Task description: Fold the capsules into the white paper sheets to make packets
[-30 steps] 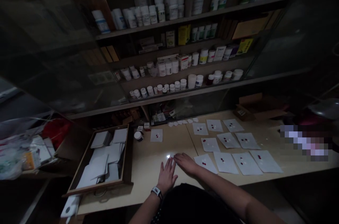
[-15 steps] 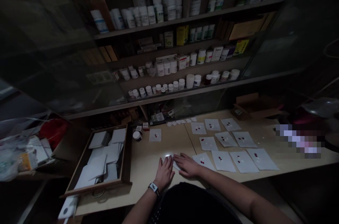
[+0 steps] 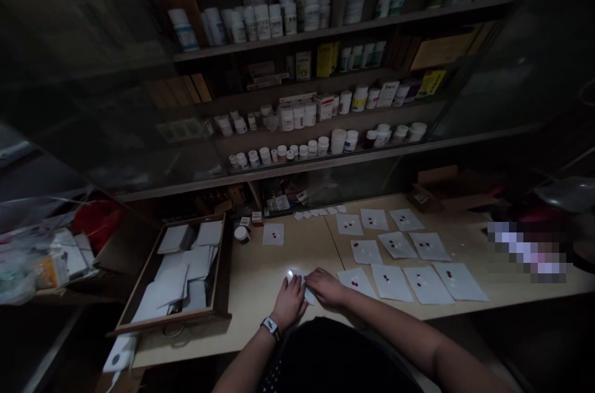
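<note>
A small white paper (image 3: 309, 298), partly hidden, lies on the table between my two hands. My left hand (image 3: 287, 301), with a watch on its wrist, rests flat at the paper's left side, fingers stretched forward. From the right, my right hand (image 3: 324, 288) has its fingers bent together on the paper's edge. Nearest to it on the right is a flat paper sheet (image 3: 362, 289) bearing red pills (image 3: 355, 284). Several similar sheets with pills, such as this large one (image 3: 460, 291), are spread over the table's right half. One more sheet (image 3: 273, 242) with pills lies further back.
At left stands an open wooden drawer (image 3: 222, 303) with stacks of white paper (image 3: 174, 238). A white bottle (image 3: 242, 234) and small boxes (image 3: 256, 219) stand beside it. Small folded packets (image 3: 320, 212) line the back. A cardboard box (image 3: 450, 185) sits behind the sheets; medicine shelves (image 3: 279, 167) rise beyond.
My right hand's fingers have drawn in and bent, having been stretched out flat before. More of the small paper shows between my hands. The view has shifted slightly.
</note>
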A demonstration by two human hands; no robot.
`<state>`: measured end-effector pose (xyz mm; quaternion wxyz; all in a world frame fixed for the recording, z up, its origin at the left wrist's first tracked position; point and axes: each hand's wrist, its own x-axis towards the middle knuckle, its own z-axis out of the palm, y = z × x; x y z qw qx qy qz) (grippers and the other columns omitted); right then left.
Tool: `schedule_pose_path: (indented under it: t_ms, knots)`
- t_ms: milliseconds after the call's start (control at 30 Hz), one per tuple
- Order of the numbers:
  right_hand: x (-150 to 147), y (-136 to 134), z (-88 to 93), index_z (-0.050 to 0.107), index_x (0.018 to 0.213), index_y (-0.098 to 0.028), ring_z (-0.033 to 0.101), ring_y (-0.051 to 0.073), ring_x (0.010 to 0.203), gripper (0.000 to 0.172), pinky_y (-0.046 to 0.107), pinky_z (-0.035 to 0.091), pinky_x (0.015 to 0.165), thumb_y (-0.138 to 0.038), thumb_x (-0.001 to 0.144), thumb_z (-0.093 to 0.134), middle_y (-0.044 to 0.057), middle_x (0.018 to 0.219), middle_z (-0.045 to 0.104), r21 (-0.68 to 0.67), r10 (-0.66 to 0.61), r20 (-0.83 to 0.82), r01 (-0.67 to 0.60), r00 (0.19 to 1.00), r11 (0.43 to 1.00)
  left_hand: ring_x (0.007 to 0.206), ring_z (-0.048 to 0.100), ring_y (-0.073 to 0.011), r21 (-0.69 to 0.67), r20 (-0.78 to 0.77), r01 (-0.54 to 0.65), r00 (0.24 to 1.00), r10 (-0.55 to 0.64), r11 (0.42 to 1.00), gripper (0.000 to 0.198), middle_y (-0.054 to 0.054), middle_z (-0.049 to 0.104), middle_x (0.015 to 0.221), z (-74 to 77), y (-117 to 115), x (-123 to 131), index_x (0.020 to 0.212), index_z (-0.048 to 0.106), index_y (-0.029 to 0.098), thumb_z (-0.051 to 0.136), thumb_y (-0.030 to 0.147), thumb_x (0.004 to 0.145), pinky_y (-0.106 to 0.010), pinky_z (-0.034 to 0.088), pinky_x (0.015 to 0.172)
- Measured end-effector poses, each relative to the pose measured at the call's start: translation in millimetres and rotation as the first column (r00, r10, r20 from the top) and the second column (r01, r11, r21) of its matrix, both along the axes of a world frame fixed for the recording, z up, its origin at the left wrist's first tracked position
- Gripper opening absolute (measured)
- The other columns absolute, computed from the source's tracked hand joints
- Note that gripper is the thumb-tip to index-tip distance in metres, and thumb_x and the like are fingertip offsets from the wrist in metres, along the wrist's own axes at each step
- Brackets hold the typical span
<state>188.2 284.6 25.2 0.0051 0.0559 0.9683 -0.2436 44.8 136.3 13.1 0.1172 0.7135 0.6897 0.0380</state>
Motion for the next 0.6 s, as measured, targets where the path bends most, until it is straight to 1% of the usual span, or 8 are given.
schedule_pose_path:
  t_ms: [33, 100, 200, 267, 367, 433, 500, 600]
  knots:
    - [0.1, 0.1, 0.3, 0.061, 0.115, -0.014, 0.057, 0.025, 0.101, 0.033, 0.039, 0.037, 0.095, -0.017, 0.086, 0.046, 0.014, 0.109, 0.066, 0.017, 0.009, 0.003, -0.009, 1.000, 1.000, 0.133, 0.037, -0.0318, 0.021, -0.012, 0.017, 1.000, -0.016, 1.000, 0.049, -0.018, 0.042, 0.145, -1.5, -0.3, -0.1, 0.138, 0.044, 0.015, 0.045, 0.038, 0.095, -0.054, 0.025, 0.110]
    - [-0.1, 0.3, 0.1, 0.062, 0.115, -0.014, 0.057, 0.025, 0.099, 0.032, 0.038, 0.038, 0.092, -0.017, 0.087, 0.046, 0.014, 0.107, 0.066, 0.050, 0.029, 0.009, -0.029, 1.000, 0.998, 0.127, 0.043, -0.0291, 0.056, -0.034, 0.088, 0.996, -0.086, 0.995, 0.039, -0.016, 0.047, 0.141, -5.0, -0.9, -0.3, 0.134, 0.048, 0.018, 0.044, 0.031, 0.097, -0.053, 0.025, 0.110]
    - [-2.0, 0.6, -2.0, 0.065, 0.108, -0.014, 0.057, 0.025, 0.096, 0.028, 0.037, 0.038, 0.088, -0.018, 0.088, 0.045, 0.013, 0.103, 0.066, 0.084, 0.023, 0.024, -0.025, 0.999, 0.996, 0.115, 0.051, -0.0242, 0.079, -0.058, 0.214, 0.976, -0.210, 0.974, 0.029, -0.013, 0.059, 0.123, -9.6, 0.2, 0.2, 0.123, 0.055, 0.019, 0.042, 0.018, 0.097, -0.048, 0.029, 0.106]
    - [-4.4, 1.4, -4.3, 0.066, 0.104, -0.015, 0.057, 0.024, 0.093, 0.026, 0.036, 0.038, 0.086, -0.019, 0.089, 0.045, 0.013, 0.100, 0.066, 0.100, 0.016, 0.031, -0.019, 0.999, 0.995, 0.108, 0.053, -0.0231, 0.076, -0.069, 0.259, 0.965, -0.255, 0.963, 0.026, -0.011, 0.062, 0.111, -11.6, 2.7, 1.0, 0.116, 0.059, 0.018, 0.043, 0.014, 0.096, -0.045, 0.031, 0.103]
    - [-7.7, 3.4, -7.1, 0.066, 0.100, -0.015, 0.056, 0.023, 0.090, 0.023, 0.034, 0.037, 0.084, -0.018, 0.086, 0.048, 0.012, 0.097, 0.065, 0.107, 0.030, 0.047, -0.035, 0.998, 0.994, 0.100, 0.054, -0.0226, 0.062, -0.073, 0.303, 0.952, -0.298, 0.951, 0.023, -0.010, 0.063, 0.100, -14.4, 6.7, 2.2, 0.105, 0.063, 0.017, 0.042, 0.013, 0.096, -0.042, 0.034, 0.097]
    - [-8.6, 4.8, -7.4, 0.067, 0.099, -0.015, 0.056, 0.023, 0.090, 0.023, 0.033, 0.037, 0.083, -0.018, 0.085, 0.049, 0.012, 0.097, 0.065, 0.103, 0.038, 0.050, -0.043, 0.998, 0.994, 0.097, 0.055, -0.0225, 0.065, -0.064, 0.315, 0.948, -0.311, 0.947, 0.024, -0.010, 0.064, 0.095, -17.1, 7.4, 2.6, 0.099, 0.064, 0.017, 0.041, 0.013, 0.097, -0.041, 0.035, 0.093]
    - [-8.2, 5.6, -6.4, 0.066, 0.098, -0.016, 0.055, 0.022, 0.089, 0.023, 0.033, 0.037, 0.082, -0.017, 0.084, 0.049, 0.012, 0.097, 0.065, 0.095, 0.032, 0.050, -0.036, 0.998, 0.995, 0.094, 0.055, -0.0224, 0.071, -0.040, 0.301, 0.953, -0.299, 0.951, 0.023, -0.010, 0.064, 0.092, -20.2, 6.0, 2.9, 0.095, 0.065, 0.017, 0.042, 0.012, 0.096, -0.040, 0.036, 0.090]
    - [-6.2, 6.0, -3.3, 0.066, 0.097, -0.016, 0.055, 0.022, 0.087, 0.023, 0.033, 0.037, 0.080, -0.017, 0.082, 0.049, 0.011, 0.096, 0.065, 0.077, 0.022, 0.050, -0.025, 0.999, 0.997, 0.091, 0.057, -0.0218, 0.064, 0.012, 0.216, 0.976, -0.217, 0.974, 0.018, -0.010, 0.064, 0.090, -23.7, 2.1, 4.4, 0.092, 0.064, 0.017, 0.047, 0.011, 0.092, -0.037, 0.039, 0.085]
